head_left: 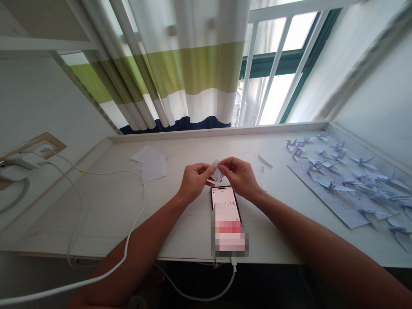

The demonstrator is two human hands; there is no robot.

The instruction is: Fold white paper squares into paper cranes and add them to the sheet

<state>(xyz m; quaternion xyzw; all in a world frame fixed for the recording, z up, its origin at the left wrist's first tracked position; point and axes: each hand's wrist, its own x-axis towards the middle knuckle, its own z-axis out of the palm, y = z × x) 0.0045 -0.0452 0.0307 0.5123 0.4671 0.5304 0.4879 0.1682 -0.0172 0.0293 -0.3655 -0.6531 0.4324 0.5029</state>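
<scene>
Between my two hands is a small piece of folded white paper (217, 172), creased into a pointed shape. My left hand (196, 178) pinches its left edge with thumb and fingers. On the other side, my right hand (237, 172) grips the right edge and upper part, fingers curled. The paper is held just above the top end of a phone (225, 195), whose lit screen is partly blurred out. Some of the paper is hidden behind my fingers.
Several folded paper cranes (331, 184) crowd the right side around a printed sheet (341, 206). Loose paper squares (152, 165) lie at the left. Two paper strips (265, 161) rest right of my hands. A white cable (143, 201) crosses my left forearm; another (234, 268) plugs into the phone.
</scene>
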